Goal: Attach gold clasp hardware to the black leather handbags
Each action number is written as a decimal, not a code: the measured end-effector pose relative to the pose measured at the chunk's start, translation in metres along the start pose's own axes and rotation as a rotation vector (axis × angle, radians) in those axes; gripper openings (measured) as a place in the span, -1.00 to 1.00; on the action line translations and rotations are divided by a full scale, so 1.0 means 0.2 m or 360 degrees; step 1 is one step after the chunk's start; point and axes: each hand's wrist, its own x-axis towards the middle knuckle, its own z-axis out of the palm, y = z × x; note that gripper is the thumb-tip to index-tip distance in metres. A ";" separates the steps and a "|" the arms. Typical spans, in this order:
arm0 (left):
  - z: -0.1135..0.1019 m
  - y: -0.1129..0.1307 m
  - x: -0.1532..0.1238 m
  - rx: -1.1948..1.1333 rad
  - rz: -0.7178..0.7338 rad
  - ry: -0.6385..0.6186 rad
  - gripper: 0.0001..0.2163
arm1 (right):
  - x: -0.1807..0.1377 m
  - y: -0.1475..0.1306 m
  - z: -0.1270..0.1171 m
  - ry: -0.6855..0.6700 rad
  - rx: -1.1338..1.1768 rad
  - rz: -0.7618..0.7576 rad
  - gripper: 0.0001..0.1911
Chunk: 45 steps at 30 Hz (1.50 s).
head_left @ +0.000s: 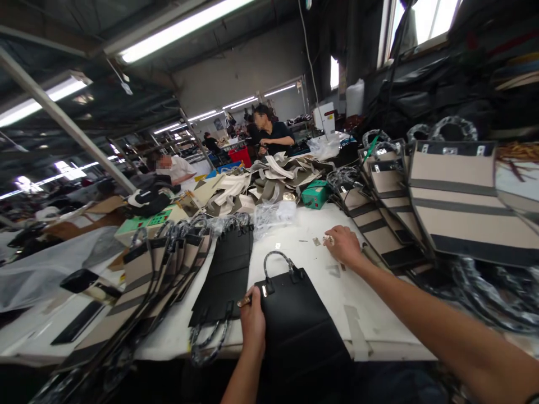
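Note:
A black handbag (pixel 301 320) with a wrapped handle lies flat on the white table (pixel 320 230) in front of me. My left hand (pixel 252 322) grips the bag's top left corner, fingers closed beside a small gold fitting. My right hand (pixel 343 245) reaches farther out, fingers pinched on small metal pieces (pixel 326 240) lying on the table top. More tiny fittings are scattered just left of that hand.
Black bag panels (pixel 225 275) and striped beige bags (pixel 151 275) are stacked to the left. Beige and grey striped bags (pixel 455 202) stand in rows on the right. A green box (pixel 315 194) and fabric pieces lie farther back. Other people work at distant tables.

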 end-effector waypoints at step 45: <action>0.04 -0.01 -0.04 -0.0579 0.0087 -0.0603 -0.65 | -0.39 -0.60 0.29 -0.0092 0.0822 -0.0916 -0.84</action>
